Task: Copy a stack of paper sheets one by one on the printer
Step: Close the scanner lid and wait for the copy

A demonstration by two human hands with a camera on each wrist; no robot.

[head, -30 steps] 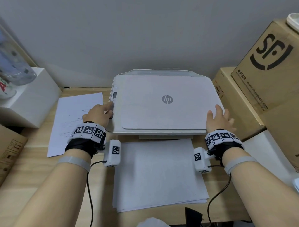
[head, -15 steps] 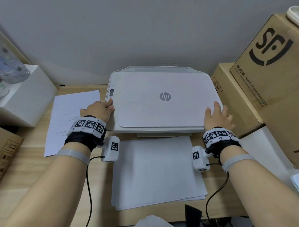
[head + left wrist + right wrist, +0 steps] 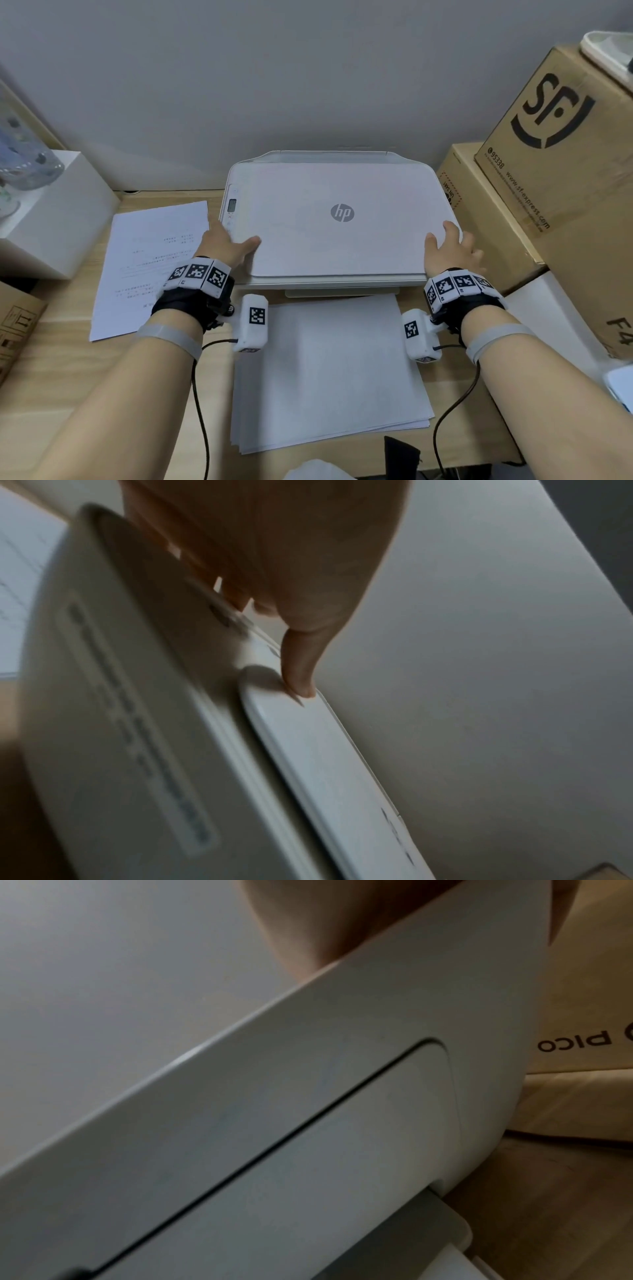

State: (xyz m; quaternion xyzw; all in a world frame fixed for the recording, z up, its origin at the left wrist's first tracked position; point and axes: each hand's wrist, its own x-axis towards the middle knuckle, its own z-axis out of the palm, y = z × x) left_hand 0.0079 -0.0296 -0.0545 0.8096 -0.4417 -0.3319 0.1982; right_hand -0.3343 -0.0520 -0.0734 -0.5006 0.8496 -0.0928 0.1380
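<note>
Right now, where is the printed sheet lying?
In the head view the printed sheet lies flat on the desk, left of the printer, beside the left hand.

Printer (image 3: 329, 219) occupies the desk centre, its rear close to the wall (image 3: 308, 68). Right flank appears blocked: stacked cardboard boxes (image 3: 534, 192) stand just beside it. Left flank open above a printed sheet (image 3: 150, 263); white box (image 3: 58, 212) farther left. Front approach lies over the paper stack (image 3: 329, 370).

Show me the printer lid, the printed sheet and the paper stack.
printer lid (image 3: 342, 192): head view, bare top above the logo.
printed sheet (image 3: 150, 260): head view, middle.
paper stack (image 3: 329, 373): head view, top sheet's centre.
</note>
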